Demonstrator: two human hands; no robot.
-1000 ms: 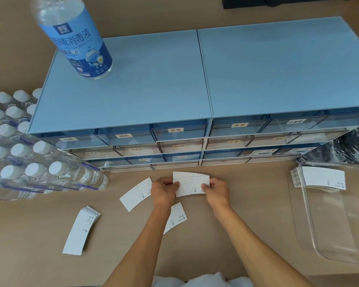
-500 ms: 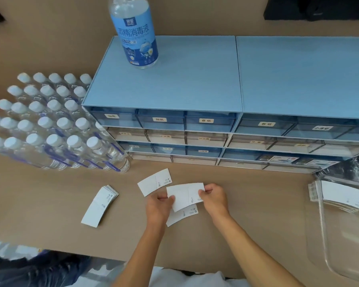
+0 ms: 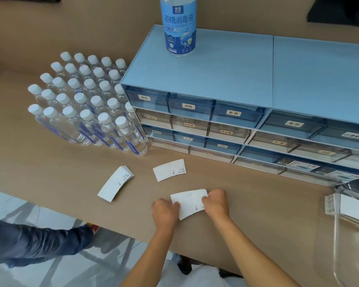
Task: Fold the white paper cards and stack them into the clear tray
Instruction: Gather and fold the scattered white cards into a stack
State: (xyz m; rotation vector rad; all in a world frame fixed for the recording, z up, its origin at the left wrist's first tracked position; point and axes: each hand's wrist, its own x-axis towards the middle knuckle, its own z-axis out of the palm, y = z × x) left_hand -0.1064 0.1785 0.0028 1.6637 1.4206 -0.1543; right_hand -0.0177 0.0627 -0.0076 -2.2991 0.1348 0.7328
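Observation:
I hold white paper cards point(image 3: 190, 203) flat on the brown table near its front edge. My left hand point(image 3: 165, 212) pinches their left end and my right hand point(image 3: 216, 203) grips their right end. The edges show more than one card layered there. A single white card point(image 3: 169, 169) lies just behind, apart from my hands. A small stack of white cards point(image 3: 116, 183) lies to the left. The clear tray point(image 3: 340, 245) sits at the far right edge with folded cards point(image 3: 352, 208) stacked in its far end.
A blue drawer cabinet point(image 3: 236, 83) stands along the back with a disinfectant bottle point(image 3: 179, 25) on top. Several capped water bottles point(image 3: 85, 100) crowd the back left. A person's leg in dark trousers point(image 3: 29, 243) shows below the table's front edge at left.
The view swung left and down. My hands brought the card down from the air onto the loose card lying on the table, closer to the front edge.

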